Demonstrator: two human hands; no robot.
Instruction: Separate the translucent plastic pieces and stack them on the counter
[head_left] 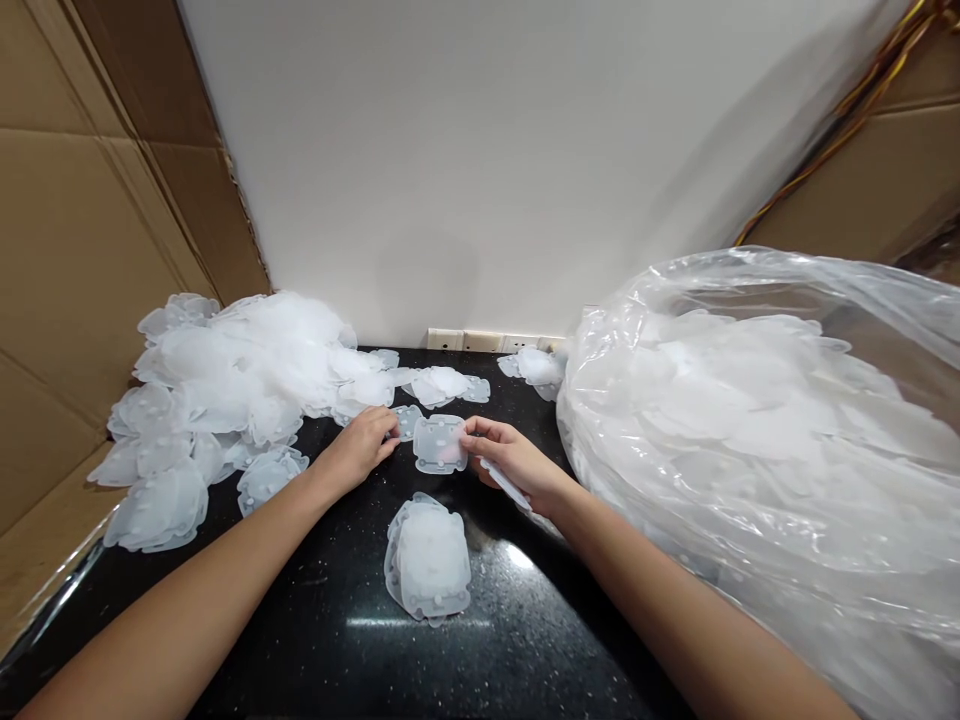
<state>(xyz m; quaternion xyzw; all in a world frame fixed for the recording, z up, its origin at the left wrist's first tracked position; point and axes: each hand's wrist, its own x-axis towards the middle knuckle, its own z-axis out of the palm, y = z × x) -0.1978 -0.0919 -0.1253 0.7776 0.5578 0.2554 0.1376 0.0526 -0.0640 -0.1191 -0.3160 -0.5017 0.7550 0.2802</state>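
A translucent white plastic piece (439, 443), squarish with small round studs, is held upright between my two hands above the black counter (315, 640). My right hand (510, 462) pinches its right edge, and a second thin piece (504, 483) is tucked under that palm. My left hand (361, 447) has curled fingers on another flat piece (407, 420) just left of the held one. A small stack of the same pieces (428, 560) lies on the counter close to me, between my forearms.
A large loose heap of the white pieces (225, 390) fills the left of the counter. A big clear plastic bag (765, 450) full of them bulges on the right. Cardboard (82, 280) lines the left side, a white wall (465, 170) stands behind.
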